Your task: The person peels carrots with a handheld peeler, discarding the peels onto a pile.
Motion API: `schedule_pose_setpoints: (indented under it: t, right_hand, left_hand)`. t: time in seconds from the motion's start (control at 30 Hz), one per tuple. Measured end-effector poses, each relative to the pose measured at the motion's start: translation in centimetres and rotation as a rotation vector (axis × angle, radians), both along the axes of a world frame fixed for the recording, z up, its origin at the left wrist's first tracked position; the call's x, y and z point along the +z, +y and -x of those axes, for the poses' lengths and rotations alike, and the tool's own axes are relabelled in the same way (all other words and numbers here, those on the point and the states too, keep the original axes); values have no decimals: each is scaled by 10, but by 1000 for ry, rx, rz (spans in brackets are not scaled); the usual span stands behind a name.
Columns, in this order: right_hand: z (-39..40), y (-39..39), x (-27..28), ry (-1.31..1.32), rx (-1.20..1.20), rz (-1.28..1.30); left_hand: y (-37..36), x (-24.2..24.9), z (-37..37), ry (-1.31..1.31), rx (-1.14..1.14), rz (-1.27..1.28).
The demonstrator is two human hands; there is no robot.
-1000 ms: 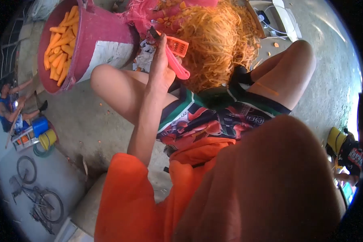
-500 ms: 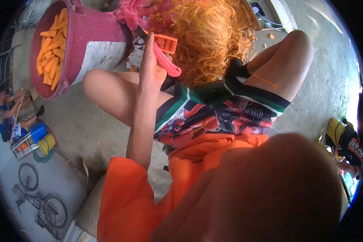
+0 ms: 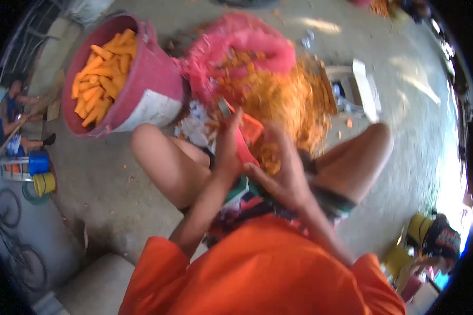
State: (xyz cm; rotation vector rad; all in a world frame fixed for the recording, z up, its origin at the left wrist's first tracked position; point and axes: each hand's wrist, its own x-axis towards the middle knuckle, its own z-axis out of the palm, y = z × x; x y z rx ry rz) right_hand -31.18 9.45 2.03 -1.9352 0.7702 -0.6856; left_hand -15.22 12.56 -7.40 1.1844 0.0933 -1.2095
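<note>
My left hand [image 3: 229, 149] is closed around the pink handle of a hand grater [image 3: 242, 147], whose orange slotted part sticks out to the right. Close beside it, my right hand [image 3: 289, 173] is blurred, its thumb spread from its fingers and the thumb tip right by the handle's lower end. Between that thumb and the fingers, orange scraps show through. Beyond both hands lies a large heap of orange peelings [image 3: 278, 100], with a pink mesh sack [image 3: 205, 52] at its far left side.
A dark pink tub [image 3: 157, 79] full of peeled carrots [image 3: 102, 73] tilts at the left. An open white box [image 3: 365, 89] lies right of the heap. Other people sit at the far left [image 3: 10, 113] and lower right [image 3: 441, 241]. A bicycle [image 3: 21, 252] stands lower left.
My right arm, earlier raised large before the camera, has come down so the hand is beside the grater. My left hand keeps its hold. The view has shifted, showing more floor ahead.
</note>
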Motion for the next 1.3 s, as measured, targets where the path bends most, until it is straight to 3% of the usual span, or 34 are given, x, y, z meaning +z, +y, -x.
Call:
schedule_pose_setpoints:
  t: [0.07, 0.1, 0.13, 0.23, 0.27, 0.33, 0.4, 0.47, 0.5, 0.53, 0.6, 0.63, 0.67, 0.7, 0.73, 0.77, 0.83, 0.87, 0.93, 1.0, 1.03, 1.13, 1.2, 1.3]
  right_hand:
    - [-16, 6, -10, -122, -97, -521]
    - [-18, 3, -9, -72, -44, -542]
    - [-20, -1, -23, 31, -38, -275]
    - [-34, -9, -39, 28, -114, -94]
    - [-36, -11, -42, 28, -109, -89]
    - [-40, -16, -51, -175, -76, -381]
    - [-38, -26, -61, -204, -160, -242]
    - [-27, -41, -59, -322, -129, -970]
    - [-28, -44, -60, -444, -112, -1009]
    - [-29, -48, -55, -442, -121, -1013]
    - [-33, -64, -37, -303, -126, -771]
    - [-32, -78, -26, -265, -193, -692]
    - [-28, -99, -15, -287, -213, -643]
    - [-18, -133, -18, -198, -221, -464]
    - [-14, -153, 13, -210, -296, -388]
    - [-6, -186, 19, -207, -324, -328]
    - [-3, -250, 22, -477, -358, -304]
    - [-1, -266, 44, -341, -392, -270]
    - [-2, -313, 41, -439, -389, -280]
    - [-10, -336, 29, -524, -444, -337]
    - [-16, -348, 24, -610, -490, -386]
    - [-19, -371, 1, -552, -507, -498]
    - [-20, -383, -13, -606, -511, -564]
    - [-34, -386, -18, -698, -509, -635]
  left_hand:
    - [-1, 40, 22, -154, -25, 77]
    - [-3, 51, 33, -226, 60, 15]
    - [-6, 32, 35, -302, 78, 170]
    - [-14, 41, 45, -314, 110, 82]
    - [-16, 37, 45, -314, 116, 86]
    - [-25, 34, 43, -520, 166, 129]
    - [-28, 41, 40, -452, 84, 97]
    - [-34, 44, 42, -414, 209, 179]
    - [-35, 44, 43, -504, 150, 109]
    - [-34, 41, 42, -499, 143, 104]
    - [-40, 35, 38, -584, -108, 74]
    - [-52, 65, 39, -812, 75, 413]
    - [-75, 29, 33, -813, 138, 560]
    - [-80, 34, 22, -717, -15, 522]
    - [-81, 39, 9, -615, -169, 478]
    - [-96, 27, -6, -612, -176, 470]
    - [-143, -20, -44, -189, -204, 138]
    - [-170, -41, -59, -130, -173, 73]
    - [-225, -75, -84, -71, -145, 0]
    - [-287, -104, -104, 201, 129, -207]
    - [-318, -123, -114, 197, 133, -210]
    - [-404, -163, -139, 139, 218, -224]
    - [-432, -182, -147, 294, 393, 479]
    - [-435, -117, -158, 237, 265, 461]
